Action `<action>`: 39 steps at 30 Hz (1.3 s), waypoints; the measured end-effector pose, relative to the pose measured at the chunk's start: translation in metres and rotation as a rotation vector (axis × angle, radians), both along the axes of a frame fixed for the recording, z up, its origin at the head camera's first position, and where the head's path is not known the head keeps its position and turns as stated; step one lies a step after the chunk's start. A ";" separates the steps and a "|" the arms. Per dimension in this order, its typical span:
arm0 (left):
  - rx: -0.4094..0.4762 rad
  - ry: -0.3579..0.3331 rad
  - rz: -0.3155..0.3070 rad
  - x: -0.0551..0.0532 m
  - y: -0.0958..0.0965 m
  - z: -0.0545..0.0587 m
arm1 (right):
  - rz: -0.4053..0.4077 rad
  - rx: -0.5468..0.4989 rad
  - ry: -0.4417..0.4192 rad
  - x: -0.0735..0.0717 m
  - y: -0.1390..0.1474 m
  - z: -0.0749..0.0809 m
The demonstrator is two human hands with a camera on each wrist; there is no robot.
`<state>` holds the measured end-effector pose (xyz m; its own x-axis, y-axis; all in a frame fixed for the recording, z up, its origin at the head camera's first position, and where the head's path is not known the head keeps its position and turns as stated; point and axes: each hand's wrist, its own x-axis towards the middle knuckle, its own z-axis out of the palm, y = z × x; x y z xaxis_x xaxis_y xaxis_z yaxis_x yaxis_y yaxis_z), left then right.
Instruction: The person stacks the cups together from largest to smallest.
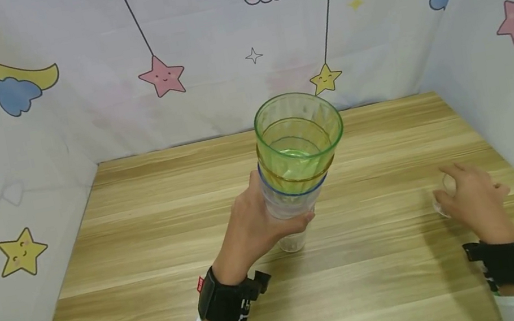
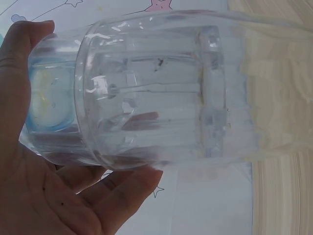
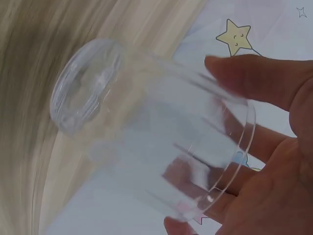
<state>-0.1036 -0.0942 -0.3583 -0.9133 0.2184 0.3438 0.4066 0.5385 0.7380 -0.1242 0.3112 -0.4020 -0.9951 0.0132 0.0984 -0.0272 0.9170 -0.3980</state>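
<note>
My left hand (image 1: 252, 221) grips a stack of nested see-through cups (image 1: 297, 168) around its lower part. The uppermost cup has a green rim, with an amber rim and a blue rim showing below it and clear plastic under those. Close up, the left wrist view shows clear cup walls (image 2: 151, 98), with fingers curled along the side. Over at the right, my right hand (image 1: 475, 196) holds a single clear cup by its rim, mostly hidden under the hand in the head view. In the right wrist view this clear cup (image 3: 146, 122) shows its thick base (image 3: 85, 88) toward the table, thumb and fingers around the rim.
Both hands are above a wood-grain table (image 1: 373, 295). A white cloth (image 1: 220, 98) printed with stars, a moon and an animal stands behind its back edge. Similar cloth walls (image 1: 499, 100) border the left and right sides. Each wrist carries a black strap.
</note>
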 end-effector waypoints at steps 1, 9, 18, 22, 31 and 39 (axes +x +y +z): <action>0.001 -0.001 0.001 0.000 0.000 0.000 | -0.009 -0.003 0.000 0.000 0.001 0.000; 0.009 -0.003 0.006 0.001 0.000 0.000 | 0.016 -0.091 -0.018 0.003 0.013 -0.003; 0.012 0.001 0.003 0.001 0.000 0.001 | 0.007 -0.072 -0.077 0.004 0.018 0.000; 0.003 0.005 0.003 0.001 0.000 0.001 | -0.001 -0.074 -0.082 0.004 0.018 0.001; -0.003 -0.002 0.006 0.001 0.000 0.000 | -0.005 -0.064 -0.048 0.006 0.019 0.001; 0.000 -0.005 0.010 0.001 0.000 0.001 | 0.003 -0.070 0.017 0.006 0.013 0.004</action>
<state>-0.1026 -0.0941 -0.3573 -0.9173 0.2094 0.3388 0.3972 0.5429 0.7399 -0.1184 0.3238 -0.3975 -0.9933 0.0180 0.1144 -0.0370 0.8867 -0.4609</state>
